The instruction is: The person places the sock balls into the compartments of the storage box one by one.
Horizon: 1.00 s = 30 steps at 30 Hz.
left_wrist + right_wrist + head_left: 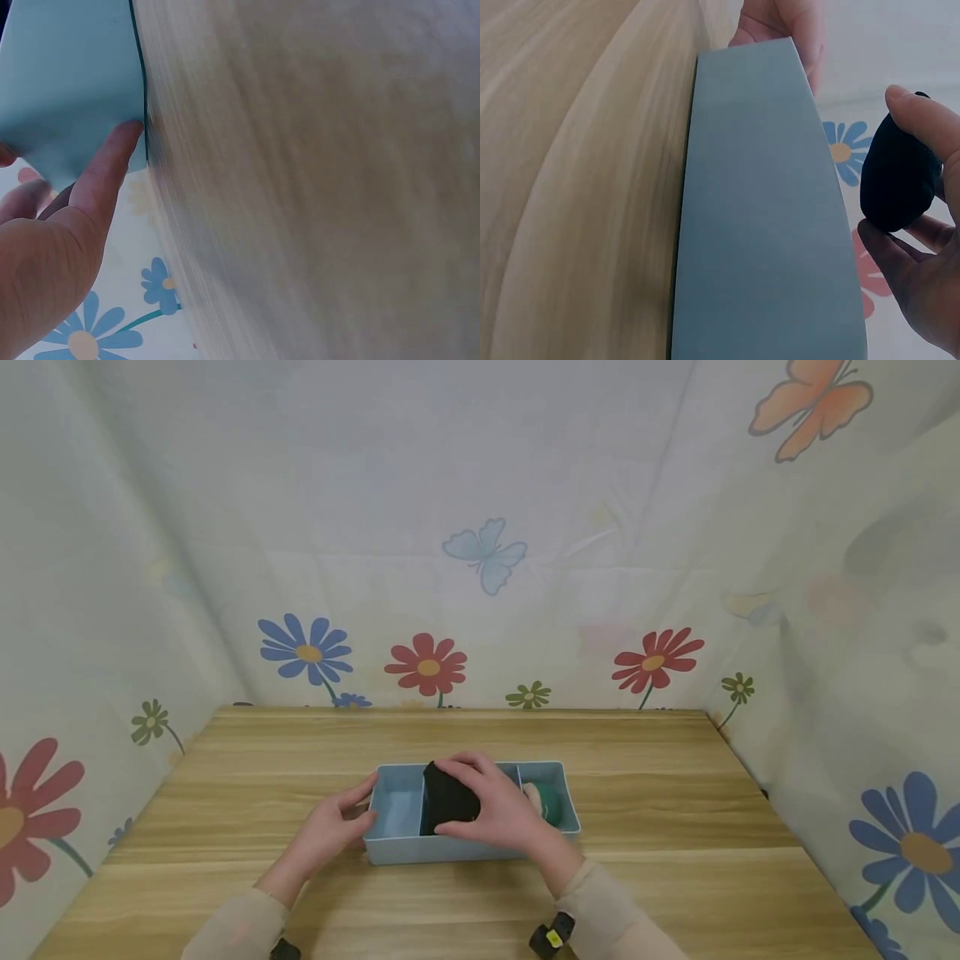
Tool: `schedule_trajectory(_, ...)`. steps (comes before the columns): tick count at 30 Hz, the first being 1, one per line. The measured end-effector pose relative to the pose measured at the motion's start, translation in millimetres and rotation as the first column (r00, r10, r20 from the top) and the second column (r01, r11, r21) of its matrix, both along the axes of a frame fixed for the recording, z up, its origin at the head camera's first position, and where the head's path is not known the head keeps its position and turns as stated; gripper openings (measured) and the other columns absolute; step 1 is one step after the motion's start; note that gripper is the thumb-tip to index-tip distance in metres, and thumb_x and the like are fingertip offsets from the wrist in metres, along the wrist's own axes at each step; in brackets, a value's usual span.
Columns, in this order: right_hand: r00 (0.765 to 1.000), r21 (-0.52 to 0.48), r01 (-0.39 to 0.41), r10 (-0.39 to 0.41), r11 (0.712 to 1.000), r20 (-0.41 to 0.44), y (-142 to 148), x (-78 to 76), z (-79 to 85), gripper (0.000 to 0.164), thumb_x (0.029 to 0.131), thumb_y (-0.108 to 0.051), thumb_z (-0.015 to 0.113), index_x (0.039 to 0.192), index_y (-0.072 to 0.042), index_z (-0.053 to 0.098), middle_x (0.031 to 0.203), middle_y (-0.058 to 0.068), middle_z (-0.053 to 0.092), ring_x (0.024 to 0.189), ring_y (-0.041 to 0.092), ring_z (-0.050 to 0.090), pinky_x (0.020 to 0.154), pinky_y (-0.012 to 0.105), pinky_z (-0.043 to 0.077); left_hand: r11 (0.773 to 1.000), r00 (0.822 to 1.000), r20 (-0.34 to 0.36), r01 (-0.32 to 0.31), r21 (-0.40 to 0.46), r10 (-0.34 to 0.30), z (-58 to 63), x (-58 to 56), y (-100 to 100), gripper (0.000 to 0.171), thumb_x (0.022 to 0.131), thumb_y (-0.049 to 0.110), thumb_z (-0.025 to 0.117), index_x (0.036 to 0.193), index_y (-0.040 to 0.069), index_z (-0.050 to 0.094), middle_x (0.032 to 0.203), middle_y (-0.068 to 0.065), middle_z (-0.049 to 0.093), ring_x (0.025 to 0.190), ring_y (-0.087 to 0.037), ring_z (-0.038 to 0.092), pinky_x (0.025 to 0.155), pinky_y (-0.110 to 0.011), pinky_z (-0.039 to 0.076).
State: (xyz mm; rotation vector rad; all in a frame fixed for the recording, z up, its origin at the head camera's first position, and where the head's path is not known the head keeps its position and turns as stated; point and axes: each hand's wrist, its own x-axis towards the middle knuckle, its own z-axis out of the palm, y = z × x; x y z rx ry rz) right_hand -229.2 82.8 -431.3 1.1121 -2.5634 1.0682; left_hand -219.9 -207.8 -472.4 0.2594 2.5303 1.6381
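Observation:
My right hand (497, 802) grips a rounded, soft-looking black cloth bundle (900, 176) between thumb and fingers, over the middle compartment of a light blue divided box (408, 850). In the right wrist view the bundle shows above the box's rim. At the box's left end is my left hand (333, 827), thumb and fingers spread and touching it. One extended finger (112, 161) lies against the blue wall in the left wrist view. The left compartment shows its bare floor. In the right compartment sits a green and beige cloth item (551, 803), partly hidden by my right hand.
The box stands on a wood-grain table (300, 760). Behind the table hangs a pale curtain (360, 568) printed with flowers and butterflies, which also runs along both sides. Small black devices, one (551, 937) beneath the right sleeve, sit at my wrists.

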Motion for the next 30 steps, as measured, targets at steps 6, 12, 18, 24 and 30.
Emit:
schedule_trajectory(6, 1.0, 0.03, 0.012, -0.012, 0.999, 0.005, -16, -0.9, -1.6, 0.079, 0.08, -0.044, 0.082, 0.148, -0.026, 0.047, 0.141, -0.001, 0.044, 0.121, 0.016, 0.05, 0.1, 0.036, 0.048, 1.0, 1.0, 0.01, 0.002, 0.013, -0.003, 0.1, 0.4, 0, 0.063, 0.096, 0.014, 0.065, 0.153, 0.008, 0.038, 0.154, -0.024, 0.033, 0.128, -0.044, 0.049, 0.081, -0.039, 0.058)
schedule_trajectory(12, 0.999, 0.037, 0.051, -0.051, 0.998, -0.01, -33, -0.5, -2.2, 0.08, 0.08, -0.046, 0.081, 0.149, -0.027, 0.046, 0.142, 0.001, 0.044, 0.12, 0.018, 0.052, 0.098, 0.037, 0.049, 1.0, 1.0, 0.016, -0.008, 0.027, 0.008, -0.5, 0.1, 0, 0.062, 0.096, 0.011, 0.064, 0.152, 0.007, 0.039, 0.153, -0.024, 0.034, 0.127, -0.044, 0.05, 0.077, -0.038, 0.059)
schedule_trajectory(18, 0.995, 0.058, 0.099, -0.098, 0.993, -0.019, -47, 0.7, -4.2, 0.08, 0.08, -0.046, 0.081, 0.149, -0.027, 0.045, 0.142, 0.003, 0.045, 0.121, 0.019, 0.052, 0.099, 0.037, 0.049, 0.998, 1.0, 0.013, 0.012, 0.055, -0.012, -2.9, -1.1, -1, 0.062, 0.096, 0.011, 0.064, 0.153, 0.007, 0.038, 0.155, -0.023, 0.033, 0.127, -0.043, 0.049, 0.078, -0.035, 0.059)
schedule_trajectory(24, 0.99, 0.08, 0.138, -0.135, 0.987, -0.038, -60, 1.0, -7.0, 0.081, 0.079, -0.048, 0.081, 0.148, -0.026, 0.046, 0.141, 0.002, 0.045, 0.119, 0.019, 0.053, 0.095, 0.035, 0.05, 0.997, 0.999, 0.006, 0.031, 0.074, -0.031, -3.0, -0.2, -1, 0.062, 0.097, 0.013, 0.063, 0.153, 0.007, 0.037, 0.154, -0.022, 0.035, 0.125, -0.04, 0.053, 0.075, -0.033, 0.059)
schedule_trajectory(30, 0.983, 0.098, 0.173, -0.166, 0.98, -0.077, -69, 1.9, -9.8, 0.08, 0.079, -0.047, 0.082, 0.147, -0.024, 0.047, 0.138, 0.002, 0.047, 0.117, 0.019, 0.054, 0.095, 0.033, 0.05, 0.997, 1.0, 0.014, 0.013, 0.071, -0.014, -2.9, -0.1, -1, 0.061, 0.096, 0.01, 0.061, 0.153, 0.008, 0.038, 0.153, -0.021, 0.037, 0.123, -0.038, 0.055, 0.072, -0.034, 0.059)
